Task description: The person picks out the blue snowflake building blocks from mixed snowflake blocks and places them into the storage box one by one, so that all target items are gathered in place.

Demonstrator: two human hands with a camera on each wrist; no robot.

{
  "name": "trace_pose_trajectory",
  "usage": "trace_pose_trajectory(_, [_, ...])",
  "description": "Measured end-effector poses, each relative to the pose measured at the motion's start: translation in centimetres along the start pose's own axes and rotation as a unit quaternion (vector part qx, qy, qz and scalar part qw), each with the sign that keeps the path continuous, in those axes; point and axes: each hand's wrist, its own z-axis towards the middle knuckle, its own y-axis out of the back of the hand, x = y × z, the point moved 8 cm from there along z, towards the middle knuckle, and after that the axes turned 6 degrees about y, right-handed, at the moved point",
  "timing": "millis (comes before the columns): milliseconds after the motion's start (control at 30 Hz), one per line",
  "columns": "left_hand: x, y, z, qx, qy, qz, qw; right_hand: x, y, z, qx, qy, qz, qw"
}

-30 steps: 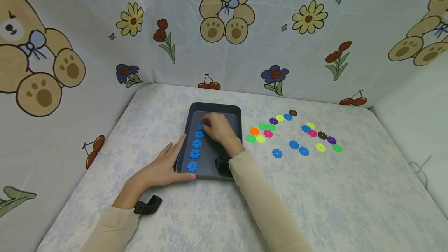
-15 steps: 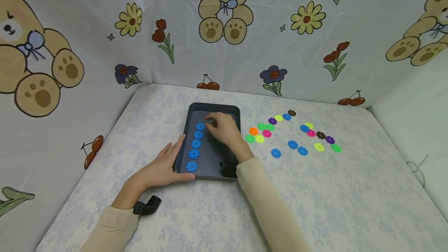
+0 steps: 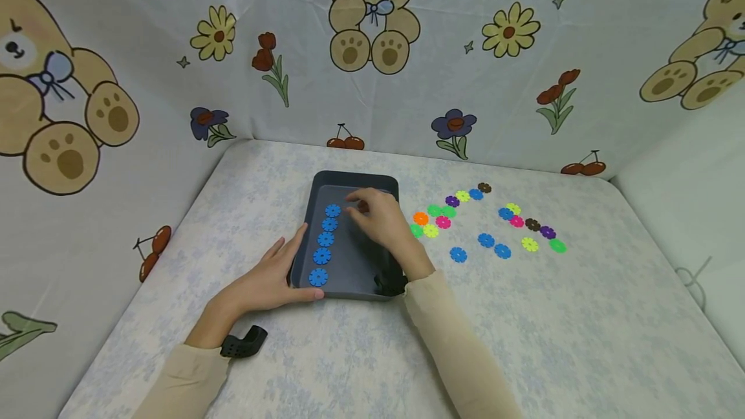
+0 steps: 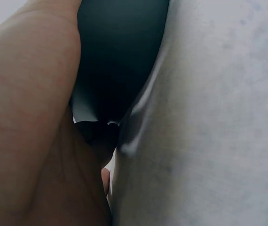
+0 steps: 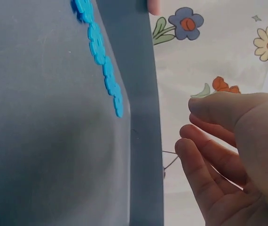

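Note:
A dark grey tray lies on the table, with several blue notched plastic discs in a column along its left side. My left hand rests against the tray's near left corner, fingers straight along the side and thumb at the front edge. In the left wrist view the palm lies beside the tray's dark wall. Over the tray's right half hovers my right hand, its fingers loosely bent. The right wrist view shows nothing between its thumb and fingertips; the blue discs are apart from it.
Right of the tray, loose notched discs lie on the table: several blue ones, orange, pink, purple, brown, yellow and green. A printed cloth hangs behind the table.
My right hand has let go of the farthest blue disc in the column and moved away to the right. The left hand stays at the tray's corner.

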Motion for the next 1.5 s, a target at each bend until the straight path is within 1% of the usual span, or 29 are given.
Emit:
trace_pose_trajectory(167, [0.1, 0.0, 0.0, 0.001, 0.002, 0.002, 1.0000, 0.3, 0.5, -0.5, -0.001, 0.012, -0.004, 1.000])
trace_pose_trajectory(367, [0.2, 0.0, 0.0, 0.000, 0.004, 0.002, 1.0000, 0.7, 1.6, -1.0, -0.015, 0.027, -0.009, 0.999])
trace_pose_trajectory(467, [0.2, 0.0, 0.1, 0.000, 0.004, 0.002, 1.0000, 0.9, 2.1, -1.2, -0.019, 0.027, -0.009, 0.999])
trace_pose_trajectory(667, [0.2, 0.0, 0.0, 0.000, 0.007, 0.004, 1.0000, 1.1, 2.9, -1.6, -0.007, 0.017, -0.011, 1.000])
trace_pose_trajectory(767, [0.2, 0.0, 0.0, 0.000, 0.008, 0.003, 1.0000, 1.2, 3.5, -1.9, -0.003, 0.021, -0.011, 1.000])
trace_pose_trajectory(900, [0.2, -0.1, 0.1, 0.000, 0.008, 0.002, 1.0000, 1.2, 4.6, -2.3, -0.008, 0.032, -0.004, 0.999])
trace_pose_trajectory(1100, [0.3, -0.1, 0.1, -0.001, 0.005, 0.001, 1.0000, 0.5, 6.0, -2.6, -0.016, 0.034, 0.013, 0.999])
trace_pose_trajectory(1500, [0.4, -0.1, 0.2, 0.000, 0.008, 0.003, 1.0000, -0.7, 8.1, -3.6, 0.014, 0.032, 0.041, 0.999])
